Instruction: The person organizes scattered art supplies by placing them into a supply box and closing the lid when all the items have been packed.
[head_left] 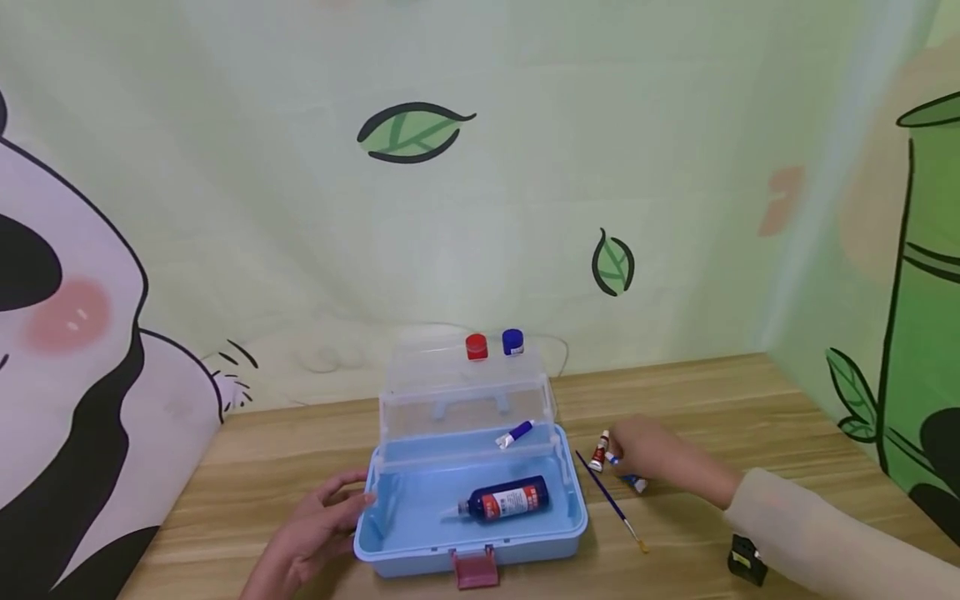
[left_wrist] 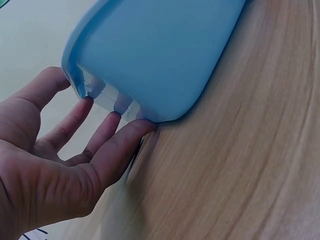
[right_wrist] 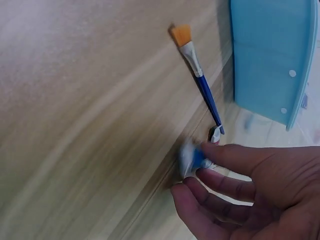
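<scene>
A light blue plastic box (head_left: 468, 552) with its clear lid (head_left: 461, 417) raised stands on the table. Fingertips of my left hand (head_left: 318, 525) rest against the box's left side, the thumb at its rim; the left wrist view shows the fingers spread along the wall (left_wrist: 175, 55). To the right of the box, my right hand (head_left: 645, 454) pinches a small blue-and-white paint tube (right_wrist: 192, 159), blurred and partly hidden by the fingers. A red-labelled paint tube (head_left: 600, 452) and a blue-handled paintbrush (head_left: 611, 500) lie nearby.
A dark blue bottle (head_left: 510, 500) lies inside the box. On the clear lid are a blue paint tube (head_left: 515, 434), a red jar (head_left: 476, 347) and a blue jar (head_left: 513, 342). A small black object (head_left: 747, 560) sits near the right sleeve.
</scene>
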